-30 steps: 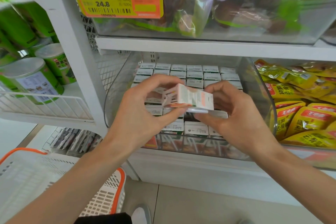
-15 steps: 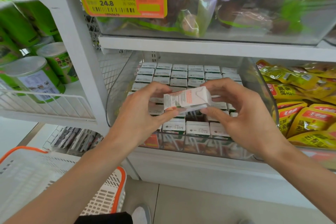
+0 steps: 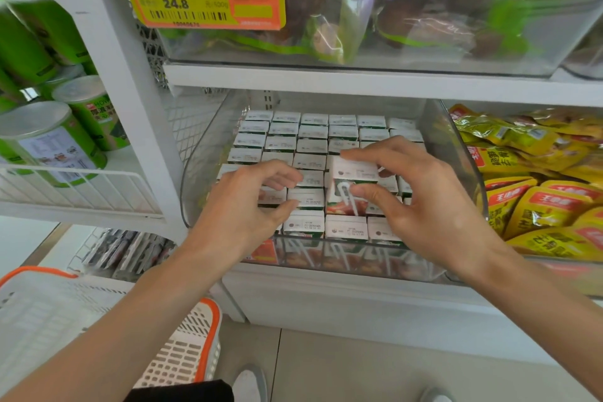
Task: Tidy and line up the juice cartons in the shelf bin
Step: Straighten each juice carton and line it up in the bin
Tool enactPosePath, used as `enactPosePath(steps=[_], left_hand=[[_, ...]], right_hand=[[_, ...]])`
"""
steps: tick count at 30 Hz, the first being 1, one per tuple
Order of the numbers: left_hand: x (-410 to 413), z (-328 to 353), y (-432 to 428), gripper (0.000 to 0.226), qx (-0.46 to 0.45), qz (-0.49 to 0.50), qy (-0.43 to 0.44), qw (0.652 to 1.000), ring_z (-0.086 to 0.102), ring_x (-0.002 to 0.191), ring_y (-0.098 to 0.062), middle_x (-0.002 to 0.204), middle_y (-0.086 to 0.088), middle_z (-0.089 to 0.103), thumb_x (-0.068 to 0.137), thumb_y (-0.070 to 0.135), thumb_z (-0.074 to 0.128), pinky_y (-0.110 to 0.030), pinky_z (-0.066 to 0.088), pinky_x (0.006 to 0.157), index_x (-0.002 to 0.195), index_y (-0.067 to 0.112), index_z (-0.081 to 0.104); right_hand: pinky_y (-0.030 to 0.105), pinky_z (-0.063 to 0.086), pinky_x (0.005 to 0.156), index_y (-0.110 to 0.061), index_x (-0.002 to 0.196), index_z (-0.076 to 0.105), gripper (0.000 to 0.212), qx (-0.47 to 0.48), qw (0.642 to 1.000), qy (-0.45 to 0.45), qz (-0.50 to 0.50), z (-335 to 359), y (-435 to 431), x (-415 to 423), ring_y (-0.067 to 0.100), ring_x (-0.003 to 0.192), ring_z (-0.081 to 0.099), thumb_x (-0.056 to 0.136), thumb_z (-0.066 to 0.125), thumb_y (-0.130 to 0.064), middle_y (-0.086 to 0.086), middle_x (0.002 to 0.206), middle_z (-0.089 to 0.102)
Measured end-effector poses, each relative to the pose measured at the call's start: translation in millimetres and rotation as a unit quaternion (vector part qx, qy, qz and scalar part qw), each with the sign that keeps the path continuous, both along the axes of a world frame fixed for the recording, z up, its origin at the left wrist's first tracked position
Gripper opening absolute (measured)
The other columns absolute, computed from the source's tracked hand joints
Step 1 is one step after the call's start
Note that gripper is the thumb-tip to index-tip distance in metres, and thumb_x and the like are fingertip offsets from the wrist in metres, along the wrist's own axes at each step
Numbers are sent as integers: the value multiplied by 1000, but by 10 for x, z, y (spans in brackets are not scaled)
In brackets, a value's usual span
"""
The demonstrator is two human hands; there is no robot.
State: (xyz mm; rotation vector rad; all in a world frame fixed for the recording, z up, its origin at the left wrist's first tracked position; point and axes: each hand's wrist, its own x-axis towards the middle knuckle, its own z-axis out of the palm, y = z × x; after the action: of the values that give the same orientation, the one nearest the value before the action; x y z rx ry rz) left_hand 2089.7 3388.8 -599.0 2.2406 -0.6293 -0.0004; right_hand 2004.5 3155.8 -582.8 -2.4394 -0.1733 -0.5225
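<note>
Head view: the clear shelf bin (image 3: 208,157) fills the middle of the frame, packed with rows of juice cartons (image 3: 313,135) standing upright, tops toward the camera. The right hand (image 3: 434,206) pinches one carton (image 3: 354,173) right of centre, thumb on its front face beside the straw, fingers over its top and back; that carton stands upright but sits higher than its neighbours, so it looks only part-way into its slot. The left hand (image 3: 248,206) hovers left of centre, apart from the right, fingers curled over the near-left cartons and thumb tip against one of them; whether it grips anything I cannot tell.

To do this step well, I would keep the raised carton square to the row and press it straight down, not at a slant, so its corners do not catch the boxes on either side; the left hand could steady or nudge the neighbours aside to open the slot; the straw face should probably point toward the bin front, as the front row's does; finish with a flat press until the tops sit level.

Yellow pouches (image 3: 538,202) lie at the right edge; green cans (image 3: 49,140) stand at the left.
</note>
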Motion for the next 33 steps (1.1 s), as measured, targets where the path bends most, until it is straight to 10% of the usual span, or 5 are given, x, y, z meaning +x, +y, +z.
enactPosePath(steps=[7,14,33], left_hand=[[6,7,21,29,-6,-6,10,1000,65,105,3,104,22,73,89,16,82,-35,55,101,110,35,74],[-1,43,57,29,-3,-2,17,1000,66,105,4,103,23,73,89,14,81,-37,55,102,108,36,75],[61,50,256,31,34,23,11,999,65,96,7,95,22,72,87,16,82,-21,49,93,99,42,72]], right_hand=[[25,49,100,-29,133,71,38,-74,992,98,0,-46,33,81,9,112,61,96,78,-23,-12,129,63],[15,29,93,-27,132,72,30,-147,980,131,32,-62,-37,127,16,124,50,103,65,-32,-8,127,68],[26,38,83,-27,119,71,37,-138,972,184,50,-22,256,573,16,107,56,90,76,-51,-7,110,64]])
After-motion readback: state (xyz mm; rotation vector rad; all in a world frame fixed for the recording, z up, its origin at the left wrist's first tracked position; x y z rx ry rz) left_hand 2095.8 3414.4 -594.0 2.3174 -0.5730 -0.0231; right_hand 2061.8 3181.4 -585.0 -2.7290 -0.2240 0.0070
